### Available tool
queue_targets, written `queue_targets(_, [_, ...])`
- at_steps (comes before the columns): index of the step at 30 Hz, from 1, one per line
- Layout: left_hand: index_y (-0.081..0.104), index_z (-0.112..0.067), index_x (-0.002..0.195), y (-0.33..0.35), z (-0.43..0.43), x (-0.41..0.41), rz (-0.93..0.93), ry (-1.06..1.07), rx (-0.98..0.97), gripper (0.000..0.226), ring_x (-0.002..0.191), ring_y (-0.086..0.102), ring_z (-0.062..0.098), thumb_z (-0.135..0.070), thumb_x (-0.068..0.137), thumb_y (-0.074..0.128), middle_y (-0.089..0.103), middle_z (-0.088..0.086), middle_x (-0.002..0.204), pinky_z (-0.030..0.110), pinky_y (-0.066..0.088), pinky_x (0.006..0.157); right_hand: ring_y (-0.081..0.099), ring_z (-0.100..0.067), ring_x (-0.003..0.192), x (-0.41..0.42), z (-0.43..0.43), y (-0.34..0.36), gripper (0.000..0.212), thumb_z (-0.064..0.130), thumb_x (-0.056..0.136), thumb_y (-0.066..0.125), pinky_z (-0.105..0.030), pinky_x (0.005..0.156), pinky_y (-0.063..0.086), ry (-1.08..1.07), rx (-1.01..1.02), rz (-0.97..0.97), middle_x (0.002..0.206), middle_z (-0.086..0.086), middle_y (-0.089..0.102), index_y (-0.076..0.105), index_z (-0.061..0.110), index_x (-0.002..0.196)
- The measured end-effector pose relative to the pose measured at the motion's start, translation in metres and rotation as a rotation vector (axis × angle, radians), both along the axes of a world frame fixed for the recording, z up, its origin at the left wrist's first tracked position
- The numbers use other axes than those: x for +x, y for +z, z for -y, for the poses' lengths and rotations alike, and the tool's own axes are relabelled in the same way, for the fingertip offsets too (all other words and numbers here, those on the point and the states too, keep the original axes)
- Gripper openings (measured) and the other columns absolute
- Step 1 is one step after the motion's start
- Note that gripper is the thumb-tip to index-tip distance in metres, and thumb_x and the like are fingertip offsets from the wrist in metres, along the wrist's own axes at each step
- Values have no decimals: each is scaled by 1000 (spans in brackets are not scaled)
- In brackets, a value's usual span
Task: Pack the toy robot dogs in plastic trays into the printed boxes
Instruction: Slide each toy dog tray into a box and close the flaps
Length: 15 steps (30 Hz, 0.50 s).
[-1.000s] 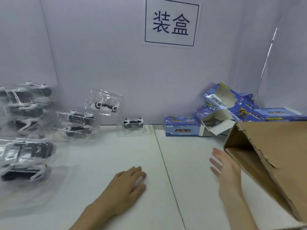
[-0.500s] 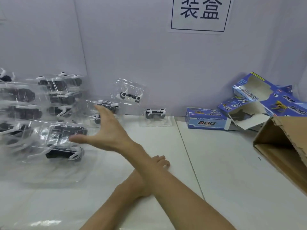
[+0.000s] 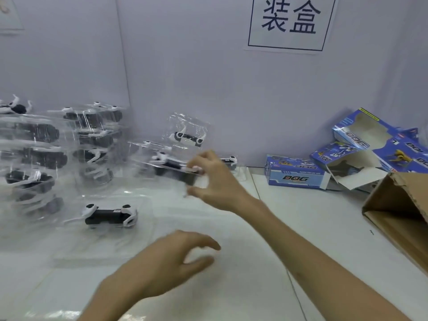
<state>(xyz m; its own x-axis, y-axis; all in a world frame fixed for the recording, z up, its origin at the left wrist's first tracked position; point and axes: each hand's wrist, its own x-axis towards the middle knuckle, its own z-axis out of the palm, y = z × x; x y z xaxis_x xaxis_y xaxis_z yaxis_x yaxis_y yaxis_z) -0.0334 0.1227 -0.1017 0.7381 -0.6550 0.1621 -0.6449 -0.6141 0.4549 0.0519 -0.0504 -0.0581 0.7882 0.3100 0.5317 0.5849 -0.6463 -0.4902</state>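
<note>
My right hand (image 3: 215, 179) reaches across the table and pinches the edge of a clear plastic tray holding a black and white toy robot dog (image 3: 165, 162), tilted just above the surface. My left hand (image 3: 176, 258) hovers near the table's front with loosely curled fingers and holds nothing. Another toy dog in its tray (image 3: 108, 216) lies flat in front of the stacks. Several more trayed dogs are stacked at the left (image 3: 44, 156). A closed blue printed box (image 3: 296, 173) lies by the back wall; opened printed boxes (image 3: 368, 140) are piled to its right.
A brown cardboard carton (image 3: 400, 205) lies on its side at the right edge, its mouth facing me. One tray with a dog (image 3: 188, 137) leans against the back wall. Another dog (image 3: 231, 161) sits partly behind my right hand. A paper sign (image 3: 289, 22) hangs on the wall.
My right hand swung from the carton to the trays at the left and took hold of one. My left hand rose off the table and curled its fingers. The view shifted left.
</note>
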Motion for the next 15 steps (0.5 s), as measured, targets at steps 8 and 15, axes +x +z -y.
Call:
queue_targets(8, [64,-45,124,4,-118,27,259,586,90,74,127,58,23,-85,68,37,56,-12,142,51,40,107,42,-14,124,-30,145,-63,42,16,84,74,-21,89,36,-386,-342,-132,136,6,39,60,26,123])
queue_targets(15, [58,-52,130,-34,-45,63,279,313,41,43,137,47,6,-60,88,61,37,-34,146,36,26,109,51,-21,120,-39,201,-69,31,1,81,75,-25,94,36,-478,-231,-147,126,2,51,68,15,108])
